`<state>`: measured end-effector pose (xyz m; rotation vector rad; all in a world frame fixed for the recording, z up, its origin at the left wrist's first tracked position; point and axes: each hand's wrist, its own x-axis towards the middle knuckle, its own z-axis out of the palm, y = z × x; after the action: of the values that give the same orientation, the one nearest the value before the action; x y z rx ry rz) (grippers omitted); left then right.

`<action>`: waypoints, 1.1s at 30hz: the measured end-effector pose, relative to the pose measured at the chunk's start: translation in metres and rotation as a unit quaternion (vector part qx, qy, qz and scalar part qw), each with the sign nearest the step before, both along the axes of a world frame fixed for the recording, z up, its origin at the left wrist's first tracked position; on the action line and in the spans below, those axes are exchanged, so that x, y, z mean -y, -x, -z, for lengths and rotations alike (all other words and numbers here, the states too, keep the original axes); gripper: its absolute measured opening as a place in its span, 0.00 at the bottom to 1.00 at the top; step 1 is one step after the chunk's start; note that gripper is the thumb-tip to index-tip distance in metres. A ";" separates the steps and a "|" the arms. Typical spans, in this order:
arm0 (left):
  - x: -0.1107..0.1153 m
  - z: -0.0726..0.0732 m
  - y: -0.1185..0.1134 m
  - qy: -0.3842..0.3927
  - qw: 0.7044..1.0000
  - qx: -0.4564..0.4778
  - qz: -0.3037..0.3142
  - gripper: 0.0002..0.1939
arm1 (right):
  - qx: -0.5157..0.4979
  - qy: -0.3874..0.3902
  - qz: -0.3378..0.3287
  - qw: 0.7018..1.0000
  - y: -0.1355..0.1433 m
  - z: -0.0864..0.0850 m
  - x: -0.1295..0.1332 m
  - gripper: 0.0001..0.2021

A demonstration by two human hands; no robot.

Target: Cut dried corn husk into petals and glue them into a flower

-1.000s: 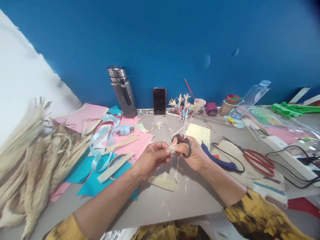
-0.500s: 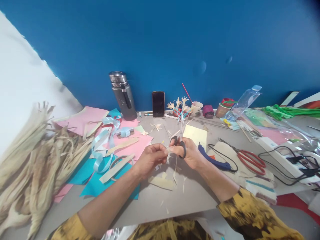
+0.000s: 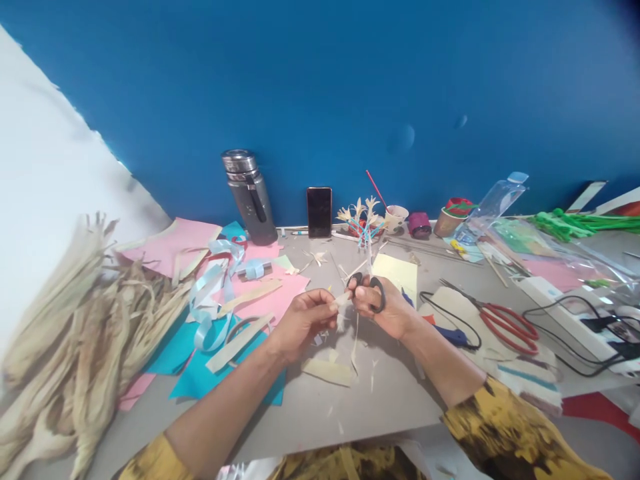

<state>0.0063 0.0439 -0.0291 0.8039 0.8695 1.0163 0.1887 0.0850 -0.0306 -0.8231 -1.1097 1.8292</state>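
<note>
Between the fingertips of my left hand [image 3: 311,317] is a small pale piece of corn husk [image 3: 343,301], pinched at its left side. My right hand [image 3: 393,310] is closed around black-handled scissors [image 3: 379,293], with the blades pointing up and away from me. The right fingertips are close to the husk piece; whether they touch it I cannot tell. Under the hands lies a flat cut husk strip [image 3: 327,372], with small scraps around it. Just beyond the scissors stands a bunch of small husk flowers [image 3: 361,217] with light blue strips.
Dried corn husks [image 3: 85,360] are heaped at the left, beside blue paper [image 3: 215,367] and curled ribbon [image 3: 204,327]. A flask [image 3: 250,200] and a phone [image 3: 319,212] stand by the wall. Red-handled scissors [image 3: 510,327], a glue gun [image 3: 450,335] and a power strip [image 3: 560,307] lie right.
My hands have come slightly apart, so the husk piece shows more clearly between them. The right hand has turned a little with the scissors. The whole view has shifted slightly.
</note>
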 end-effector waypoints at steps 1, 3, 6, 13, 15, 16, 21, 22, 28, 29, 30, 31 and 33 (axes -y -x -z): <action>0.000 0.001 0.000 0.000 1.000 -0.004 0.001 0.13 | 0.021 -0.023 0.004 0.999 0.001 0.001 0.001 0.19; 0.000 0.003 0.000 -0.002 1.000 -0.014 0.005 0.12 | 0.058 -0.064 0.011 0.996 0.002 0.003 0.003 0.17; 0.000 0.005 0.000 -0.008 1.000 -0.017 0.022 0.11 | 0.085 -0.089 0.009 0.992 0.004 0.004 0.006 0.15; 0.002 0.004 -0.001 0.013 0.998 0.044 0.038 0.12 | 0.000 -0.003 -0.034 0.999 0.002 0.000 0.004 0.15; 0.002 0.004 -0.002 0.023 0.998 0.059 0.021 0.12 | -0.014 -0.006 -0.016 1.000 0.000 0.000 0.002 0.15; 0.002 0.005 -0.002 0.026 0.998 0.064 0.010 0.12 | -0.014 -0.015 -0.008 1.000 0.000 0.001 0.001 0.15; 0.003 0.008 -0.006 0.029 0.996 0.077 -0.031 0.14 | 0.032 -0.085 0.019 0.996 0.008 0.004 0.008 0.15; 0.003 0.008 -0.007 0.030 0.996 0.076 -0.035 0.14 | 0.039 -0.095 0.032 0.994 0.011 0.005 0.010 0.15; 0.005 0.010 -0.012 0.040 0.997 0.058 -0.033 0.15 | 0.051 -0.084 0.087 0.991 0.016 0.012 0.012 0.15; 0.005 0.011 -0.012 0.042 0.997 0.055 -0.028 0.15 | 0.045 -0.082 0.087 0.992 0.016 0.013 0.011 0.15; 0.004 0.012 -0.011 0.043 0.998 0.051 -0.021 0.15 | 0.036 -0.079 0.087 0.992 0.014 0.013 0.010 0.16; 0.004 0.012 -0.010 0.043 0.998 0.043 -0.015 0.14 | 0.025 -0.075 0.088 0.993 0.013 0.012 0.009 0.16; 0.002 0.012 -0.007 0.041 0.999 0.026 -0.013 0.14 | 0.007 -0.063 0.084 0.994 0.010 0.009 0.007 0.16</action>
<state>0.0129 0.0421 -0.0416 0.6967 0.8730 1.0135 0.1784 0.0777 -0.0392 -0.8298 -1.1183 1.6009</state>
